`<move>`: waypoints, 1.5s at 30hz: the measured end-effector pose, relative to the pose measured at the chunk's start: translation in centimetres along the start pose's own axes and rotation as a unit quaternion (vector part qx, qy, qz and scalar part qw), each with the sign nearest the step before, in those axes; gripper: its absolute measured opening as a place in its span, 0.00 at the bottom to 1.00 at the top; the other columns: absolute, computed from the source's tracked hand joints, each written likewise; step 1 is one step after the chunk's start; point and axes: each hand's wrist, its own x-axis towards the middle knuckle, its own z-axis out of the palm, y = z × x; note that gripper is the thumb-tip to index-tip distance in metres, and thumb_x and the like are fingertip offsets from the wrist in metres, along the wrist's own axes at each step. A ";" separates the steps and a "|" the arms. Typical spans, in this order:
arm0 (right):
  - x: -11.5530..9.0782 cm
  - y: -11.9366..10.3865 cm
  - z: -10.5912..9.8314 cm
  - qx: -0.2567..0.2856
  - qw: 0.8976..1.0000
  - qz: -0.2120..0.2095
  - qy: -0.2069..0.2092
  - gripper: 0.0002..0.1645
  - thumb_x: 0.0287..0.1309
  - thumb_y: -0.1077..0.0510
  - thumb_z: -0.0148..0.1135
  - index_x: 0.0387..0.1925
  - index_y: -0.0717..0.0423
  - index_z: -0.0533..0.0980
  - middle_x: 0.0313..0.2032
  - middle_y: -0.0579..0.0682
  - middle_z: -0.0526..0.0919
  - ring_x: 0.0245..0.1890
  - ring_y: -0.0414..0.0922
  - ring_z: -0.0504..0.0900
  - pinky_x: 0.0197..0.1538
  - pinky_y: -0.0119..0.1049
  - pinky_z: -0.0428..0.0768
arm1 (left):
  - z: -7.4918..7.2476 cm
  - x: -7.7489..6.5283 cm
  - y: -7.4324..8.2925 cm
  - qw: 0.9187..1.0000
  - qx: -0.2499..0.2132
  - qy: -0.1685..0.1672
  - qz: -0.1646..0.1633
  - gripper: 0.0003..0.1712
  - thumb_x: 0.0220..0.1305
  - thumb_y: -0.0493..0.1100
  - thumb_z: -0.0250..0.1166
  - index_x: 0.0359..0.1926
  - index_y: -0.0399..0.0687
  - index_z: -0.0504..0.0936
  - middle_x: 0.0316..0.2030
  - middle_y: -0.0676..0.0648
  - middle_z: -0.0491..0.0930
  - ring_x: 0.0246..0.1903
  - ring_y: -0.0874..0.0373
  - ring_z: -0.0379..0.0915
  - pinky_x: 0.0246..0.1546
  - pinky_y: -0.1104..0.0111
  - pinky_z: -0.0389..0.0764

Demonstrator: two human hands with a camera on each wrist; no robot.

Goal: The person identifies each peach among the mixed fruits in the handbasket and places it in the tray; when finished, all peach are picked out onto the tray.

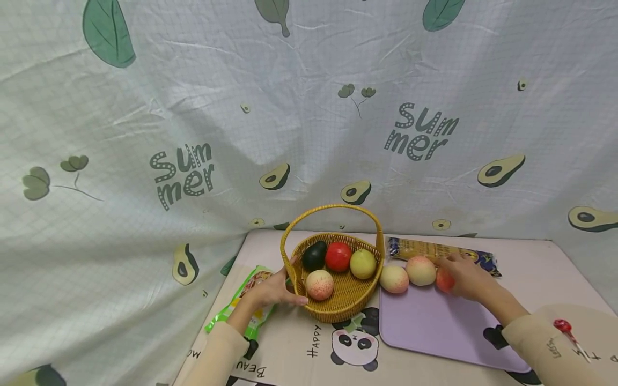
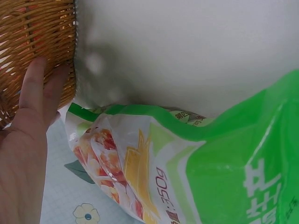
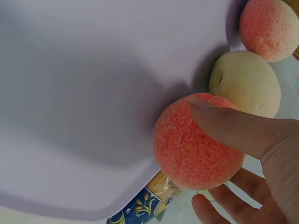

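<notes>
My right hand point(image 1: 465, 276) grips a reddish peach point(image 3: 194, 147) at the back of the lilac tray point(image 1: 425, 324), thumb across it and fingers round its far side. Two paler peaches, a middle one point(image 1: 421, 270) and a left one point(image 1: 394, 279), sit beside it in a row toward the basket. At the left side of the yellow wicker basket point(image 1: 348, 294), my left hand point(image 1: 275, 290) rests its extended fingers against the woven wall, thumb at the front. Inside lie an avocado point(image 1: 314, 256), a red round fruit point(image 1: 338, 257), a yellow-green pear point(image 1: 362, 264) and a peach point(image 1: 319, 284).
A green food bag point(image 2: 233, 163) lies left of the basket, partly behind my left forearm. Behind the tray is a long pasta packet point(image 1: 410, 247). A red lollipop point(image 1: 562, 325) lies at the right. A printed curtain point(image 1: 309, 134) hangs along the table's back edge.
</notes>
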 end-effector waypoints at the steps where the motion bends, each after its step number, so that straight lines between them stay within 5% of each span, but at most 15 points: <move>1: 0.0 0.0 0.0 0.000 1.000 -0.003 0.001 0.38 0.38 0.68 0.81 0.57 0.58 0.81 0.49 0.66 0.82 0.52 0.73 0.78 0.44 0.68 0.82 | 0.0 0.0 0.0 1.000 0.001 0.000 0.001 0.74 0.51 0.48 0.85 0.85 0.53 0.40 0.82 0.36 0.51 0.82 0.37 0.41 0.80 0.38 0.43; 29: -0.2 0.8 0.5 0.030 0.999 -0.002 -0.044 0.45 0.39 0.57 0.84 0.61 0.66 0.77 0.46 0.67 0.82 0.45 0.63 0.83 0.43 0.59 0.83 | -0.1 -0.1 0.0 1.000 -0.003 0.003 -0.009 0.74 0.51 0.49 0.85 0.85 0.55 0.41 0.82 0.36 0.52 0.82 0.37 0.41 0.80 0.38 0.43; 38: -0.8 0.8 1.0 -0.003 1.000 0.014 0.000 0.44 0.34 0.65 0.82 0.61 0.59 0.79 0.45 0.65 0.80 0.44 0.68 0.81 0.34 0.58 0.82 | 0.0 -0.3 0.2 1.000 -0.004 0.002 -0.010 0.74 0.51 0.49 0.85 0.85 0.53 0.40 0.82 0.36 0.51 0.82 0.37 0.40 0.80 0.38 0.43; 45: -1.0 0.2 1.3 0.002 1.000 0.020 0.017 0.45 0.35 0.62 0.86 0.61 0.56 0.79 0.46 0.63 0.78 0.49 0.69 0.76 0.34 0.60 0.83 | 0.0 -0.2 0.2 1.000 0.000 0.004 -0.012 0.75 0.50 0.50 0.85 0.85 0.53 0.40 0.82 0.37 0.52 0.82 0.37 0.41 0.80 0.38 0.43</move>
